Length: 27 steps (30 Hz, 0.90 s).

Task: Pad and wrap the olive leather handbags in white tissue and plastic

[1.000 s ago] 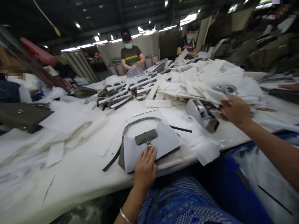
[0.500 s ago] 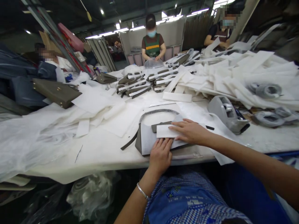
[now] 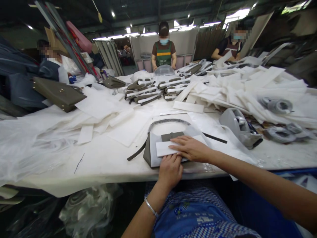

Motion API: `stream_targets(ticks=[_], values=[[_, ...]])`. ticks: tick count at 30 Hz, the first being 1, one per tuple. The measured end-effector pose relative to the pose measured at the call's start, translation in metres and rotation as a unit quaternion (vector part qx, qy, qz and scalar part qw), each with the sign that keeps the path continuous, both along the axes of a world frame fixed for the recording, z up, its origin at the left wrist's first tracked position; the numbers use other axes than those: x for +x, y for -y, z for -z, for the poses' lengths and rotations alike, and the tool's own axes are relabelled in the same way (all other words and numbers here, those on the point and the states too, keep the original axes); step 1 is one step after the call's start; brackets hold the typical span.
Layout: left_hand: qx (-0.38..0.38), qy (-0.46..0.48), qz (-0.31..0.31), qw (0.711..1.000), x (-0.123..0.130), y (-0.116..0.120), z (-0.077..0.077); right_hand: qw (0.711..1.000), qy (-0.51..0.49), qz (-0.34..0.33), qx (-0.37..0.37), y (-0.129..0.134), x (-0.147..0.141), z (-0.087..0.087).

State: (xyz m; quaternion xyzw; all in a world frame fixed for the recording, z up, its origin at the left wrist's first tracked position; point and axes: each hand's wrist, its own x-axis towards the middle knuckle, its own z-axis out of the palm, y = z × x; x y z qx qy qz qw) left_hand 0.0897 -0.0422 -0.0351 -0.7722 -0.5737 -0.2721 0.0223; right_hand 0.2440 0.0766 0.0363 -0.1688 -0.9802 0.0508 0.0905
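Note:
A grey-brown handbag (image 3: 147, 153) lies on the table in front of me, its front covered by a white sheet (image 3: 154, 162) and its curved handle (image 3: 170, 121) wrapped in film. Across the bag, below its dark flap (image 3: 170, 136), rests a white foam strip (image 3: 163, 148). My right hand (image 3: 192, 148) lies on this strip with its fingers stretched out. Close beneath it, my left hand (image 3: 170, 168) touches the strip's lower edge and the bag's front with slightly bent fingertips, its thumb partly hidden. Dark straps (image 3: 215, 137) stick out on both sides.
A grey tape dispenser (image 3: 239, 124) stands to the right, near a big heap of white foam pieces (image 3: 247, 86). Several wrapped bags (image 3: 146, 89) are stacked further back. Left are white sheets (image 3: 96, 102) and another brown bag (image 3: 58, 94). A co-worker (image 3: 163, 53) stands opposite.
The foam strip has shifted left and down over the bag, with my right hand moving along. My left fingers have bent more. The dark flap shows more fully.

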Motion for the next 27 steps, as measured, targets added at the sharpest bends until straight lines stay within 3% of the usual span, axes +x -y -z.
stream_targets(ticks=[3, 6, 12, 21, 27], values=[[0.011, 0.005, 0.013, 1.0, -0.002, -0.001, 0.003, 1.0, 0.016, 0.0, -0.011, 0.0, 0.001, 0.021], [0.035, 0.017, 0.038, 0.999, -0.006, 0.0, 0.004, 1.0, 0.013, -0.009, -0.019, 0.0, 0.005, 0.029], [0.069, 0.109, 0.088, 0.988, -0.014, 0.005, -0.004, 1.0, 0.001, -0.016, -0.017, 0.0, 0.006, 0.033], [0.02, 0.132, 0.075, 0.988, -0.015, 0.006, -0.005, 0.998, -0.005, -0.053, 0.04, -0.004, -0.008, 0.018], [0.023, 0.128, 0.08, 0.988, -0.015, 0.01, -0.008, 0.997, -0.021, -0.068, -0.029, -0.006, -0.008, 0.032]])
